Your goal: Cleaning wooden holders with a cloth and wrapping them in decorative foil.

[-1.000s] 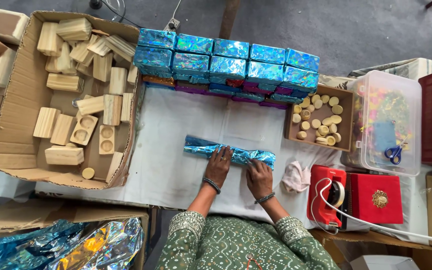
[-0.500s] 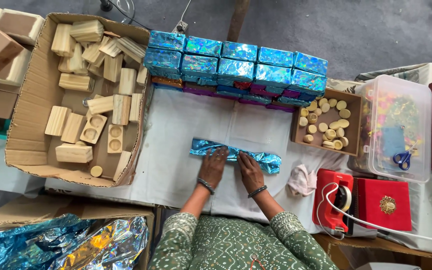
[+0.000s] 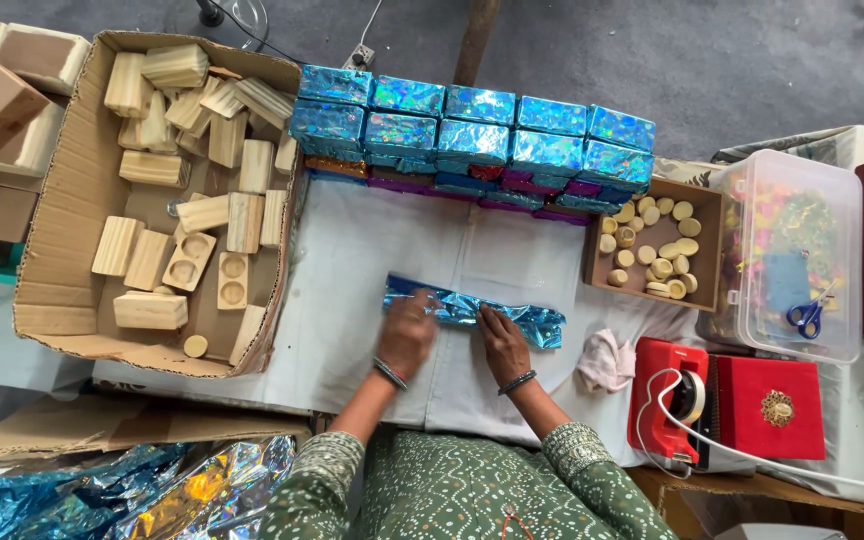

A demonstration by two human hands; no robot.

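A long block wrapped in shiny blue foil [image 3: 532,322] lies across the white cloth [image 3: 352,260] in front of me. My left hand [image 3: 407,335] presses on its left part, fingers curled over the foil and slightly blurred. My right hand [image 3: 502,343] rests on the middle of it, fingers flat on the wrap. Both wrists wear dark bangles. The foil ends stick out crumpled on both sides.
Stacked blue foil-wrapped boxes [image 3: 472,130] line the far edge. A cardboard box of wooden blocks [image 3: 187,200] stands left. A small tray of wooden discs [image 3: 652,250], a clear tub [image 3: 792,250] with scissors [image 3: 807,312], a red tape dispenser [image 3: 672,400], a red box [image 3: 772,405] and loose foil sheets [image 3: 122,495] lie around.
Both hands have slid along the wrapped block; my left hand has shifted a little left and curled over the foil, my right hand stays near the middle. The view has shifted slightly.
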